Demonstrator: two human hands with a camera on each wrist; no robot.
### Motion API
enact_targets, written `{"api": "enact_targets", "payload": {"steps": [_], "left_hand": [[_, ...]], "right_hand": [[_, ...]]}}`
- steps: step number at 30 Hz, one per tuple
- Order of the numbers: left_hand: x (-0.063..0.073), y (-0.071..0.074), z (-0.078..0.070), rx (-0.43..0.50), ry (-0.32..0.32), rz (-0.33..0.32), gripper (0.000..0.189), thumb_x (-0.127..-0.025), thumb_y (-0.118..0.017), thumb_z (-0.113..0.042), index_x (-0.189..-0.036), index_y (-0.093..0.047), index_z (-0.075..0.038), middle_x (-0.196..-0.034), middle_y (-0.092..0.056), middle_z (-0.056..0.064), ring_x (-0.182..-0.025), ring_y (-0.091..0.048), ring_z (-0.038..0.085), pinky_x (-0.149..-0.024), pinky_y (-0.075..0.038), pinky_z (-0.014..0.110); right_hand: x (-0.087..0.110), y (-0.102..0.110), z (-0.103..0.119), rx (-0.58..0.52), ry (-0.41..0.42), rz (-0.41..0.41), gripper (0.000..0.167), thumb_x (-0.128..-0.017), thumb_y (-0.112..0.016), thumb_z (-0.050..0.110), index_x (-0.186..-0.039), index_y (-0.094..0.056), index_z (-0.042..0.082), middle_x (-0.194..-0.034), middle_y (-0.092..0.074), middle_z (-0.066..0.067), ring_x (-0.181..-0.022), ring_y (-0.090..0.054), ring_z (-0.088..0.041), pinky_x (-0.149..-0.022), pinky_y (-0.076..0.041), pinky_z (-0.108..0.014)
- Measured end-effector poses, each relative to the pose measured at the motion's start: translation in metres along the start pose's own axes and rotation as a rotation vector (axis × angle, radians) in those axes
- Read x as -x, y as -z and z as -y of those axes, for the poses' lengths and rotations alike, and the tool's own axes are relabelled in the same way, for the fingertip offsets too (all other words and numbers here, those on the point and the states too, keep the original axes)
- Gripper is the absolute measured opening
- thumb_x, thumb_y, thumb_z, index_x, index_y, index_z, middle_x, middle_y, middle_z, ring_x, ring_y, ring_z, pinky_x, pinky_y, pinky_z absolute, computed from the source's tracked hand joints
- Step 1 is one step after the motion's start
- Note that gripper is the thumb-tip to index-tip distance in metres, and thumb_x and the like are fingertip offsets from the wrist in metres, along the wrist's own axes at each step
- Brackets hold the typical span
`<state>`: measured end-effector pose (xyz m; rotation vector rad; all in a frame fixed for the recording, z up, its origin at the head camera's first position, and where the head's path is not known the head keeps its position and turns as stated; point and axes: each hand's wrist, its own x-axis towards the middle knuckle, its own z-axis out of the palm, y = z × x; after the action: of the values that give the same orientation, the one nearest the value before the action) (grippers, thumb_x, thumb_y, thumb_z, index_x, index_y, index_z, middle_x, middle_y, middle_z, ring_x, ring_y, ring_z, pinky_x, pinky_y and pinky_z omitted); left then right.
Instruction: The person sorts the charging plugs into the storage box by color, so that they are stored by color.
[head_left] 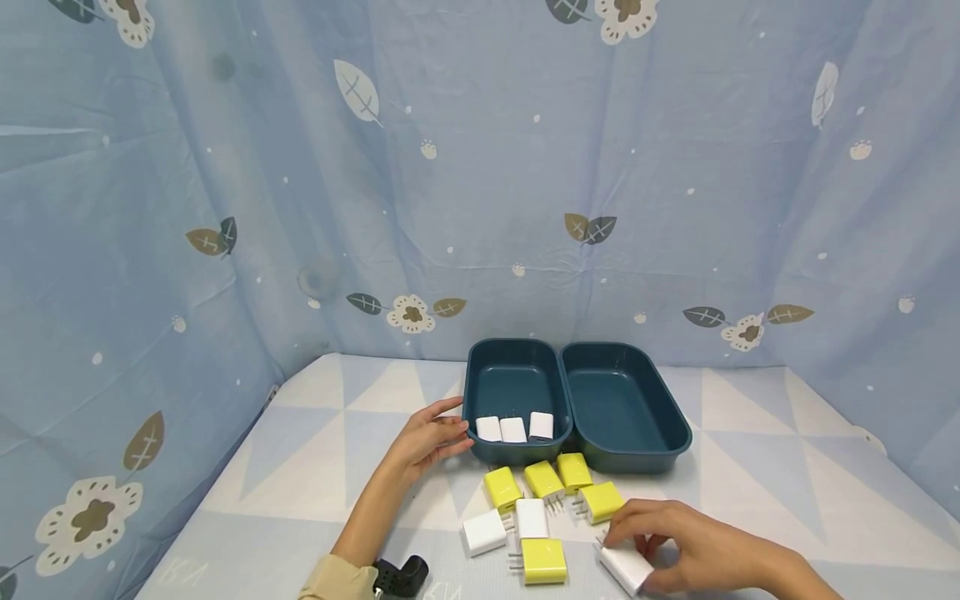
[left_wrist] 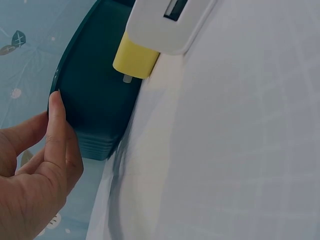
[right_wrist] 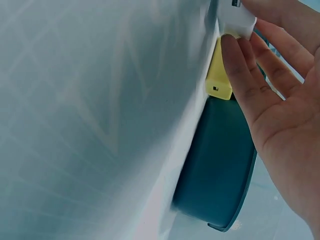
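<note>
My right hand point(head_left: 682, 546) pinches a white plug charger point(head_left: 626, 570) between thumb and fingers, low over the near right part of the table. The right wrist view shows that charger point(right_wrist: 236, 19) at the fingertips, with a yellow charger point(right_wrist: 219, 75) just beyond. My left hand point(head_left: 429, 442) touches the left side of the left dark teal bin point(head_left: 517, 452), its fingers fairly straight at the rim. Three white chargers point(head_left: 513, 430) lie in the near end of that bin. Several yellow chargers point(head_left: 543, 562) and two white ones point(head_left: 485, 533) lie loosely grouped before the bins.
A second teal bin point(head_left: 637, 461) stands right against the first, with nothing inside. A patterned cloth covers the table point(head_left: 300, 467). A blue curtain point(head_left: 510, 167) hangs close behind the bins. Some black gear point(head_left: 402, 576) sits by the left sleeve.
</note>
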<state>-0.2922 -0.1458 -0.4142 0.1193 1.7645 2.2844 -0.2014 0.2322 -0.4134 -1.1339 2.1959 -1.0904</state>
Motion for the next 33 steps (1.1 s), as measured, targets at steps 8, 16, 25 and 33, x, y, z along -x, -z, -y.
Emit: {"api": "enact_targets", "payload": {"steps": [8,16,25,33], "left_hand": [[0.0,-0.001,0.001,-0.001,0.008,-0.014,0.057,-0.093,-0.055,0.012,-0.148,-0.037,0.006,-0.098,-0.052,0.012,-0.079,-0.064,0.016,-0.082,-0.061,0.033],[0.0,-0.002,-0.001,0.0,0.012,-0.014,0.058,-0.094,-0.055,0.012,-0.148,-0.036,0.006,-0.098,-0.051,0.012,-0.079,-0.064,0.016,-0.082,-0.061,0.033],[-0.001,-0.001,0.0,0.009,0.018,-0.013,0.059,-0.093,-0.055,0.012,-0.148,-0.035,0.006,-0.097,-0.051,0.012,-0.078,-0.064,0.016,-0.082,-0.061,0.033],[-0.002,-0.001,0.001,0.01,0.012,-0.004,0.059,-0.093,-0.055,0.013,-0.148,-0.035,0.007,-0.097,-0.052,0.012,-0.079,-0.065,0.015,-0.083,-0.061,0.033]], "right_hand": [[0.003,0.004,0.007,0.039,0.075,-0.082,0.043,-0.089,-0.074,0.013,-0.131,-0.064,0.017,-0.126,-0.059,0.0,-0.1,-0.059,-0.011,-0.079,-0.06,-0.027],[0.001,0.011,0.017,0.062,0.035,-0.175,0.044,-0.09,-0.075,0.023,-0.132,-0.064,0.017,-0.125,-0.058,0.001,-0.102,-0.058,-0.013,-0.078,-0.061,-0.028],[-0.005,0.015,0.021,0.148,0.084,-0.256,0.044,-0.088,-0.077,0.025,-0.13,-0.065,0.019,-0.124,-0.058,0.003,-0.1,-0.058,-0.014,-0.075,-0.061,-0.029],[-0.015,0.021,0.024,0.19,0.141,-0.338,0.042,-0.088,-0.077,0.026,-0.128,-0.064,0.019,-0.122,-0.06,0.003,-0.092,-0.059,-0.012,-0.073,-0.061,-0.031]]}}
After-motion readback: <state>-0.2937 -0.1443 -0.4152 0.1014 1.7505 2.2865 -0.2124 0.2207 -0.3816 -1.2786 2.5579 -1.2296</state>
